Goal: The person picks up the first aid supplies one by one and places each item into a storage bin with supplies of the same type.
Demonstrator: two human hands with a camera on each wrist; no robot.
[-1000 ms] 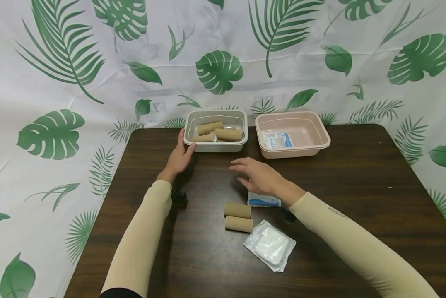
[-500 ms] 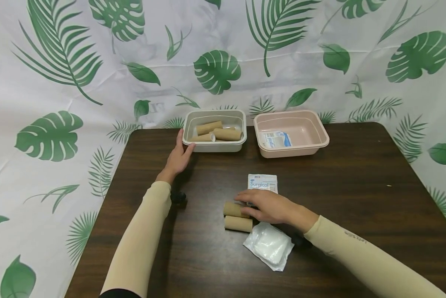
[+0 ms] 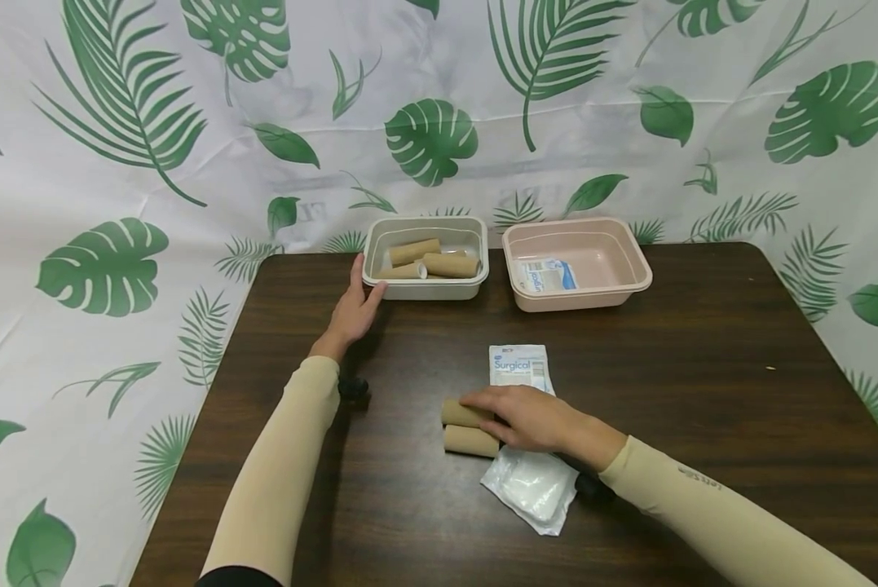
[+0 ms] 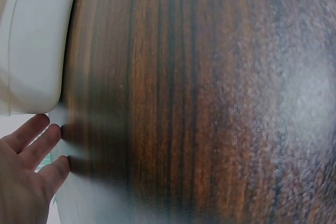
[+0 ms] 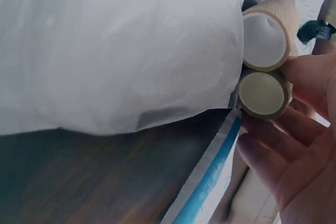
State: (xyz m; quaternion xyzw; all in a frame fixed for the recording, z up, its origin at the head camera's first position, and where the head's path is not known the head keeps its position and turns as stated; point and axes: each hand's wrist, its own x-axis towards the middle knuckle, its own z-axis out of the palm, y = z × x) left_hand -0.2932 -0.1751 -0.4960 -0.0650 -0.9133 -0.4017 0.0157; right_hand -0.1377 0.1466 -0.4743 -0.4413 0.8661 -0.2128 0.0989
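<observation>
My right hand point(image 3: 532, 417) reaches down to two tan bandage rolls lying side by side. Thumb and fingers pinch the far roll point(image 3: 456, 412) from its two sides; the near roll point(image 3: 471, 441) lies against it. In the right wrist view the held roll's pale end point(image 5: 261, 94) shows between thumb and fingers. A puffy white packet point(image 3: 532, 491) lies just under that wrist, and a flat "Surgical" packet point(image 3: 519, 364) sits beyond the hand, partly covered. My left hand point(image 3: 350, 314) rests with extended fingers at the left front corner of the grey-white bin point(image 3: 427, 290).
Several tan rolls point(image 3: 449, 265) lie inside the grey-white bin. To its right stands a pink bin point(image 3: 589, 298) holding a flat packet point(image 3: 546, 275). Both bins are at the back of the dark wooden table point(image 3: 703, 367), before a leaf-print cloth point(image 3: 336, 163).
My right hand has come nearer and down, from above the surgical packet onto the far bandage roll, uncovering much of that packet. The left hand has stayed at the bin.
</observation>
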